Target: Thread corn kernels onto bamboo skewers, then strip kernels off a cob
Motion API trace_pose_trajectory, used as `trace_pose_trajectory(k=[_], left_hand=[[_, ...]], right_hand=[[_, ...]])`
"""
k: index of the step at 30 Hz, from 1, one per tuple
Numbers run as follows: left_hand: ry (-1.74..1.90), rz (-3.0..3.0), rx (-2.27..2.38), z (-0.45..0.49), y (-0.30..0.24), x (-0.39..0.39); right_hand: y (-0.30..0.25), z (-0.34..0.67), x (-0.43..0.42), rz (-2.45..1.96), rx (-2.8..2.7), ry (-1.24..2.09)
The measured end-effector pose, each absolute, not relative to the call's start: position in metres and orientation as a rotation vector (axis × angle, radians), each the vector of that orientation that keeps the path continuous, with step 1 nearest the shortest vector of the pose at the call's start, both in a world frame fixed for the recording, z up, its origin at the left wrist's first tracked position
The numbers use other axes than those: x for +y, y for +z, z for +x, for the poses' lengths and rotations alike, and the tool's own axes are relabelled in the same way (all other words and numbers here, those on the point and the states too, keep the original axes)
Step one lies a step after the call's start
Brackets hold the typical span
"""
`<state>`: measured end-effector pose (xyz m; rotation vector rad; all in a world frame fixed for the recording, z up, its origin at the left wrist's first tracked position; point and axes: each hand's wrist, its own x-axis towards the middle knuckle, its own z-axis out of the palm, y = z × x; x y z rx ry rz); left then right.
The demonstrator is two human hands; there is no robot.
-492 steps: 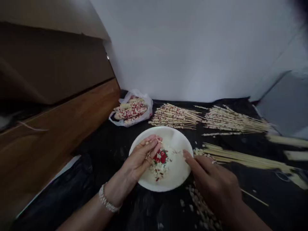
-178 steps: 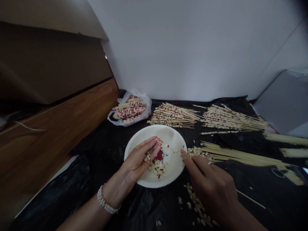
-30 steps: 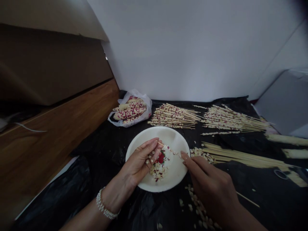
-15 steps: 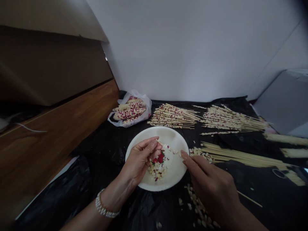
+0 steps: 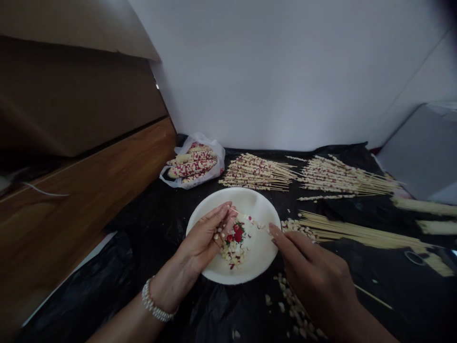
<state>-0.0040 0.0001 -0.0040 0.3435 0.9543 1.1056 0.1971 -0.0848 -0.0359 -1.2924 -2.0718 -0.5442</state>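
My right hand [image 5: 314,267] is closed round a thin wooden skewer [image 5: 259,225] partly threaded with white and dark-red corn kernels. The skewer slants over a white bowl [image 5: 264,269], its bare end pointing at my left fingers. My left hand [image 5: 203,238], above the bowl's left side, has thumb and fingertips pinched together at the skewer's tip. Some loose kernels show in its curled fingers; whatever sits right in the pinch is too small to make out. Loose corn kernels [image 5: 233,255] lie in the bowl beside a printed red flower.
Corn cobs [image 5: 193,166] fill a plastic bag at the back left. Threaded skewers lie in two piles [image 5: 250,171] behind the bowl. Bare skewers [image 5: 350,228] and a tape roll [image 5: 414,257] are on the right. Loose kernels [image 5: 296,305] litter the black plastic sheet [image 5: 153,224].
My left fingers have shifted slightly up and left, showing more of the skewer's bare end and the kernels in my hand. My right hand has barely moved.
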Motion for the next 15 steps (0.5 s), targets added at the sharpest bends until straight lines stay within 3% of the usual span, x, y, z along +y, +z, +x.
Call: trace_pose_trajectory(k=[15], left_hand=[[1.046, 0.376, 0.958, -0.0021, -0.0028, -0.0019]], right_hand=[[-0.0373, 0.1949, -0.0834, -1.316, -2.083, -0.536]])
